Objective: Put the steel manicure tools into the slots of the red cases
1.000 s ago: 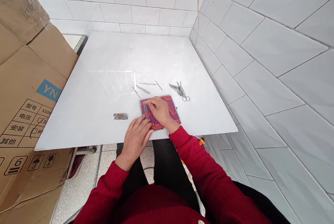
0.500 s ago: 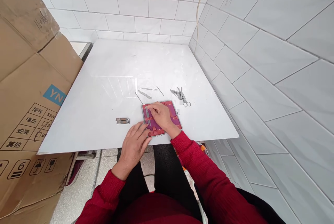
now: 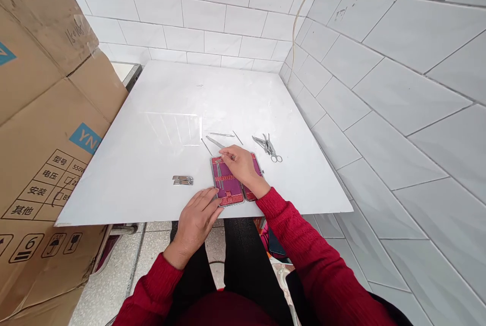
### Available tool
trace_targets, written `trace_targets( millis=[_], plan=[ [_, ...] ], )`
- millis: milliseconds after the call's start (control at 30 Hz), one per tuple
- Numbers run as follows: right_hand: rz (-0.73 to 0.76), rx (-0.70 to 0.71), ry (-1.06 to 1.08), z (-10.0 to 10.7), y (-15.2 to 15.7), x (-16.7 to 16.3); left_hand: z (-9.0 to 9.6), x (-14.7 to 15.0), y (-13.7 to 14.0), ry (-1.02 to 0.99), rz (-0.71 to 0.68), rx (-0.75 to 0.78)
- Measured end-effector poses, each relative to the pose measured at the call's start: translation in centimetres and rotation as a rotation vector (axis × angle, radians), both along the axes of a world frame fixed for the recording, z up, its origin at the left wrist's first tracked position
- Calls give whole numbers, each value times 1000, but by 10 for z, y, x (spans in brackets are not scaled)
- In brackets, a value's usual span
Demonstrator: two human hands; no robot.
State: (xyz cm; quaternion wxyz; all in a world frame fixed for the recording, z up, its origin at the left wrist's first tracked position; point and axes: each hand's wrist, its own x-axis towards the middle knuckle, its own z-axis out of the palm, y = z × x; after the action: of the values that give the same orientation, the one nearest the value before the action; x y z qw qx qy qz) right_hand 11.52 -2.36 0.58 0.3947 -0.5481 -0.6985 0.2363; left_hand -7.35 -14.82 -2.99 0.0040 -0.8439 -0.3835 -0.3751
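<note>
Touching the seven o'clock corner of the open case (image 3: 230,187), near the six o'clock edge of the worktop (image 3: 140,174), your left hand (image 3: 196,219), like your right hand (image 3: 240,164) over the case's twelve o'clock side, has a grip I cannot tell.

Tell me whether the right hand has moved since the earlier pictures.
Yes: judged against the nail clippers, the right hand has shifted slightly away from the person, toward the manicure case's far edge.

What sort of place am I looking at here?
Possibly a corner of a storeroom or small workroom: tiled walls meet behind a plain white table, and a big carton stands on the left.
</note>
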Motion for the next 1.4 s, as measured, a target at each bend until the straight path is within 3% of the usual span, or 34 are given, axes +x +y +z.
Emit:
trace_targets(
  millis=[200,400,667,967,1400],
  plan=[
    [-1,-58,-393,22,47,-9,1,-1,-1,3,6,-15],
    [-93,-102,-603,19,71,-27,3,0,-3,18,9,-36],
    [-78,-151,-688,22,71,-31,2,0,-3,34,15,-33],
    [1,-89,-732,30,54,-28,2,0,-3,34,12,-20],
    [-12,-192,-951,34,56,-30,3,1,-2,26,8,1]
  ],
)
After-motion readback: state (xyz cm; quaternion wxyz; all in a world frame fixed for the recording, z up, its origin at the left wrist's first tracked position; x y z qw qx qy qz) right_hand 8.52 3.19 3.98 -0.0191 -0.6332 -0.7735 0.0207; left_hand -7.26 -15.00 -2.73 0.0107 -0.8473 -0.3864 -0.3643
